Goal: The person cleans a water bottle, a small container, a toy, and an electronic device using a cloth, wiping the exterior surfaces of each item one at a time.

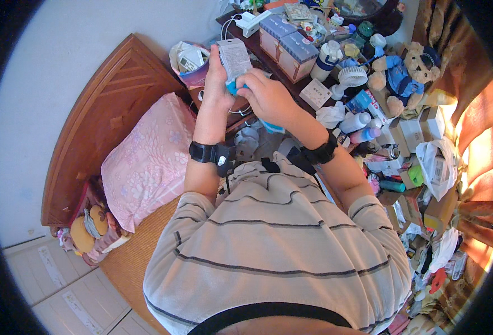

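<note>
A small grey-white box with fine print stands tilted up in my left hand, whose fingers lie along its left side. My right hand is closed on a blue cloth with a white part. One bit of the cloth shows between the two hands, by the box's lower edge, and another hangs below my right hand. The fingertips of my right hand are partly hidden behind its knuckles.
Behind my hands is a dark table crowded with a blue-topped storage box, a white handheld fan and a teddy bear. A round bin stands left of my hands. A pink pillow leans on the wooden headboard.
</note>
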